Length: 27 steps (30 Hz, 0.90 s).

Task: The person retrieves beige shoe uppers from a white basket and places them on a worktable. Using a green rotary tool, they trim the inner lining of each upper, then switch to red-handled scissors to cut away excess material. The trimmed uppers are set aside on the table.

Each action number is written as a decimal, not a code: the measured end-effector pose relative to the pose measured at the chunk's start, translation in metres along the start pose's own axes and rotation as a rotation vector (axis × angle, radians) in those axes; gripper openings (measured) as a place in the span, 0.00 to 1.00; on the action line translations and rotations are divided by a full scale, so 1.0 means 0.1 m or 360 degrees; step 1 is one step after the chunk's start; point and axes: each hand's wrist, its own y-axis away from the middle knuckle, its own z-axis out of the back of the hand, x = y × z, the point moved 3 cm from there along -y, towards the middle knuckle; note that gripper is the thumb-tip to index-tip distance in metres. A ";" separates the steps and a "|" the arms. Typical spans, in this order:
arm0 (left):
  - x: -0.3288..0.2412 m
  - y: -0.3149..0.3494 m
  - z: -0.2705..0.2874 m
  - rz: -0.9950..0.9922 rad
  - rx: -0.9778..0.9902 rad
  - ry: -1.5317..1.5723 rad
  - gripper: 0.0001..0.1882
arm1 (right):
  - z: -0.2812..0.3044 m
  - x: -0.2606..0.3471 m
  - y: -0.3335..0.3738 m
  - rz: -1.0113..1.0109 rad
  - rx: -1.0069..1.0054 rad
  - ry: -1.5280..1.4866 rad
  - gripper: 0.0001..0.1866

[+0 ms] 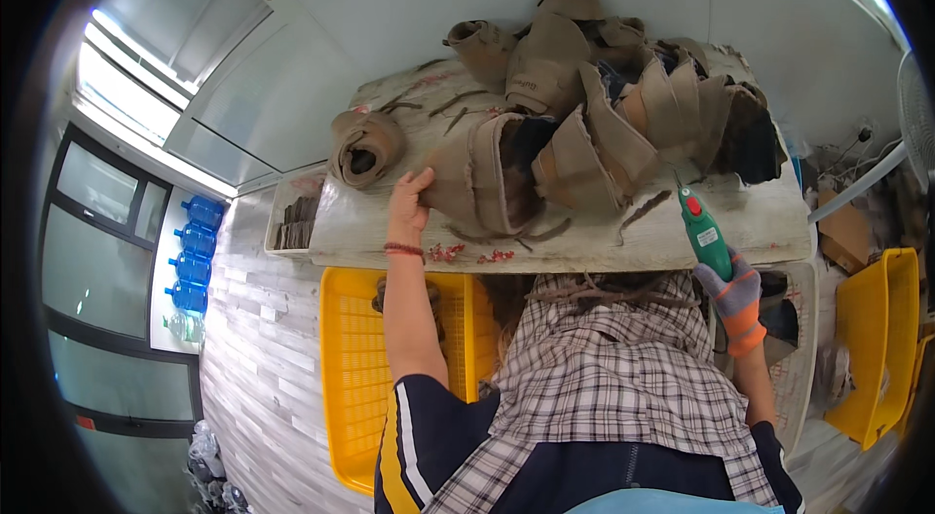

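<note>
My bare left hand (pixel 409 201), with a red bracelet at the wrist, grips the left end of a tan-brown shoe upper (pixel 458 178) lying on its side on the table. The dark lining shows at the upper's open right end. In my right hand (pixel 736 298), gloved in grey and orange, is a green handheld power tool (pixel 707 234) with a red button. Its thin metal tip points up and left, near a row of similar brown uppers (pixel 623 139). I cannot tell whether the tip touches one.
More uppers (pixel 545 61) pile up at the back of the worn table (pixel 575 251), with loose dark trimmings (pixel 643 212) around. A rolled piece (pixel 367 149) sits at the left. Below are a yellow basket (pixel 341 368) and a pale bin (pixel 804 339); a yellow crate (pixel 877 348) stands right.
</note>
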 end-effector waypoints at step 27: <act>-0.68 1.30 -1.27 0.0554 0.0689 0.1037 0.18 | -0.18 0.63 -0.15 0.1543 -0.0274 0.0764 0.37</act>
